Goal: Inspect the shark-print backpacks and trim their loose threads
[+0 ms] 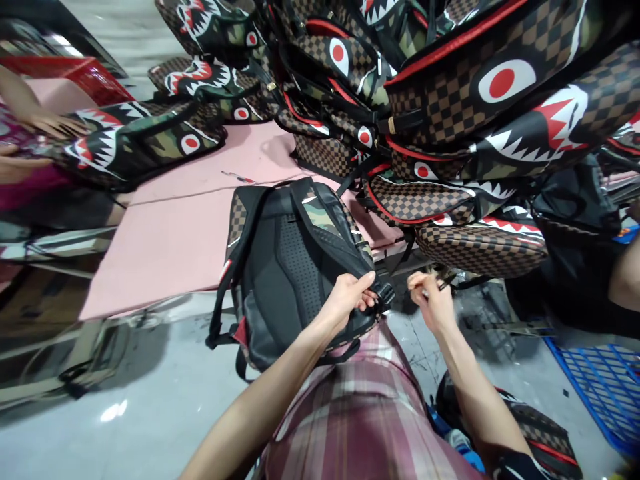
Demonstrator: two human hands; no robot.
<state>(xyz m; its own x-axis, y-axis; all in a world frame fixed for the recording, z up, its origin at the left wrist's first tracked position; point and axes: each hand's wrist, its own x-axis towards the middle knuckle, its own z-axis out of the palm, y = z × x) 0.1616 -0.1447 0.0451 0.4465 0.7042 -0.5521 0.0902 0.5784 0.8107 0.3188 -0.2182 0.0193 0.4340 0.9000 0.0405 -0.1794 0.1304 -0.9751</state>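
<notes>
A backpack (295, 267) lies back-side up across the table's front edge and my lap, with black padding, shoulder straps, and checkered and camouflage sides. My left hand (353, 293) is closed at its right edge, fingers curled round the lower end of a strap. Just beyond those fingers is a black plastic buckle (384, 292). My right hand (434, 299) is held in the air right of the backpack, apart from it. Its fingers are pinched together; a small pale spot and a dark bit show at them, too small to name.
Many checkered shark-face backpacks (450, 120) are piled at the back right. A pen-like tool (239, 177) lies on the pink tabletop (165, 233). At left, a co-worker's hands (50, 127) are at another backpack (150, 143). A blue crate (600, 380) and another bag (543, 427) are low at right.
</notes>
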